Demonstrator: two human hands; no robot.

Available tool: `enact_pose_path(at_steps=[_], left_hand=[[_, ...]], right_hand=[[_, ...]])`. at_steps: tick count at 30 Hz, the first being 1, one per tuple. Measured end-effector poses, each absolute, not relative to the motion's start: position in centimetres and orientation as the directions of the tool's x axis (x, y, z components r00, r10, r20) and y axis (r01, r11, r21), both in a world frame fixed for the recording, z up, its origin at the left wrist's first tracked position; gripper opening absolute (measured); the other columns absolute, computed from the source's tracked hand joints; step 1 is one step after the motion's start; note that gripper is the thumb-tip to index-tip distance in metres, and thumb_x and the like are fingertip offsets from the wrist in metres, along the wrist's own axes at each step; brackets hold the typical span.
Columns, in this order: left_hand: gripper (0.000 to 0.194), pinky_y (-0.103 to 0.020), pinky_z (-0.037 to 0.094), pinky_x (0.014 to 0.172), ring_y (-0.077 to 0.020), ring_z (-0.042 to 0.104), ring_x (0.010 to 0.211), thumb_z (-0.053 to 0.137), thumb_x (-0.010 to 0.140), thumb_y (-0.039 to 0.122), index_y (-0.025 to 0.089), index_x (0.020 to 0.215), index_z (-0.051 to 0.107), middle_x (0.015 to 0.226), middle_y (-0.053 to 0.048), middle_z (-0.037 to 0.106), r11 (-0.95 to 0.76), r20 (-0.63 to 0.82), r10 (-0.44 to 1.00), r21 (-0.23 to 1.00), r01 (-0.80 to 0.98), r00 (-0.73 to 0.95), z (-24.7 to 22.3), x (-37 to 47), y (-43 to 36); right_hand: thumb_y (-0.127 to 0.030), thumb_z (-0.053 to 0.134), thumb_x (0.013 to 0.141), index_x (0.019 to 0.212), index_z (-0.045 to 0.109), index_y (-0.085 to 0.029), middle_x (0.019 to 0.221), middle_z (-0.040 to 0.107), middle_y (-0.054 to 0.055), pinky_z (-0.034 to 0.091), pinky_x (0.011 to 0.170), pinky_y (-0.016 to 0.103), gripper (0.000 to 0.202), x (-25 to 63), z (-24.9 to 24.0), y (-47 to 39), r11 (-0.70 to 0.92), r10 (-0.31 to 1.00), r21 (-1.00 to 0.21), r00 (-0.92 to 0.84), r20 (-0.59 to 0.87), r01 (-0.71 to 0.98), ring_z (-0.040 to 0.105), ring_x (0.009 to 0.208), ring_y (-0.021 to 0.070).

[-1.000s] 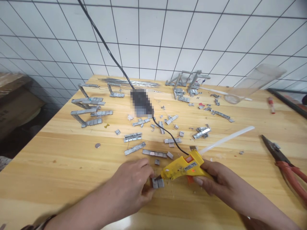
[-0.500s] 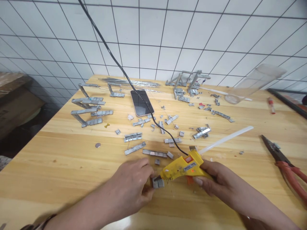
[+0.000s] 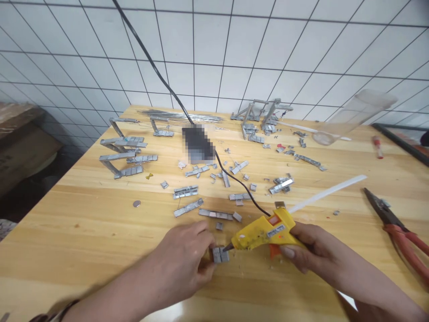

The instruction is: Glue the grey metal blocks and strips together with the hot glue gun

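Tiled wall (image 3: 231,49) meets the far edge of the table (image 3: 90,228); wood stretches from the left forearm to the slanting left edge, past a disc (image 3: 136,204). Left hand (image 3: 189,255) fingers pinch the block (image 3: 220,255) near the front. Right hand (image 3: 311,246) fingers grasp the glue gun (image 3: 263,231), nozzle at the block's top. Strips (image 3: 216,215) crowd just beyond; pliers (image 3: 397,230) lie well to the right.

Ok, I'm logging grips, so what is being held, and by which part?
Right hand: yellow glue gun, by its handle. Left hand: small grey block, by its left end.
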State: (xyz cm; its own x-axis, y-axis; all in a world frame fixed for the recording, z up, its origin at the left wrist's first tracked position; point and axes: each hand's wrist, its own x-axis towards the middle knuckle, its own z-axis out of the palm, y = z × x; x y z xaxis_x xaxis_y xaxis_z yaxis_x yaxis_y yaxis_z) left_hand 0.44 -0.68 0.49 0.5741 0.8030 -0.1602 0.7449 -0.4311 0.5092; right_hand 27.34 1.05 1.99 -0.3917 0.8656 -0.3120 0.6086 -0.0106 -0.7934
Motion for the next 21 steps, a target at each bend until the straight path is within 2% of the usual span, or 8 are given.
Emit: enact_pose_path(at_steps=[7,12,17,21], left_hand=[[0.011,-0.026,0.043,0.063,-0.0166,0.056,0.074,0.050,0.073,0.013,0.020,0.079,0.055,0.082,-0.002,0.058,-0.421,-0.178,0.796,0.524,0.740,0.579,0.6,0.6,-0.5],[0.009,-0.026,0.042,0.061,-0.0164,0.056,0.072,0.049,0.074,0.013,0.020,0.078,0.054,0.081,-0.001,0.058,-0.425,-0.177,0.796,0.519,0.742,0.579,0.7,0.6,-0.5],[0.009,-0.027,0.041,0.062,-0.0173,0.056,0.074,0.050,0.073,0.013,0.021,0.078,0.049,0.084,-0.001,0.057,-0.419,-0.186,0.796,0.519,0.745,0.576,0.8,0.5,-0.6],[0.019,-0.030,0.043,0.067,-0.0190,0.056,0.078,0.053,0.073,0.016,0.022,0.090,0.048,0.090,-0.001,0.058,-0.376,-0.170,0.814,0.574,0.727,0.556,0.8,0.6,-0.6]], right_hand=[[-0.039,0.052,0.086,0.077,0.064,-0.020,0.060,0.057,-0.001,0.044,0.047,0.023,0.025,27.1,1.9,1.2,0.070,0.827,-0.771,-0.469,-0.310,0.633,0.052,0.053,0.0155],[-0.043,0.053,0.086,0.083,0.066,-0.020,0.073,0.063,0.002,0.046,0.050,0.024,0.027,27.3,2.1,1.1,0.016,0.796,-0.800,-0.491,-0.353,0.600,0.054,0.059,0.0164],[-0.054,0.059,0.079,0.069,0.066,-0.018,0.060,0.052,-0.001,0.042,0.048,0.024,0.037,28.5,2.0,0.9,-0.155,0.866,-0.879,-0.366,-0.341,0.451,0.047,0.053,0.0135],[-0.053,0.059,0.080,0.070,0.066,-0.019,0.056,0.050,-0.001,0.040,0.047,0.024,0.036,29.9,1.5,1.1,-0.123,0.886,-0.886,-0.352,-0.300,0.447,0.046,0.051,0.0134]])
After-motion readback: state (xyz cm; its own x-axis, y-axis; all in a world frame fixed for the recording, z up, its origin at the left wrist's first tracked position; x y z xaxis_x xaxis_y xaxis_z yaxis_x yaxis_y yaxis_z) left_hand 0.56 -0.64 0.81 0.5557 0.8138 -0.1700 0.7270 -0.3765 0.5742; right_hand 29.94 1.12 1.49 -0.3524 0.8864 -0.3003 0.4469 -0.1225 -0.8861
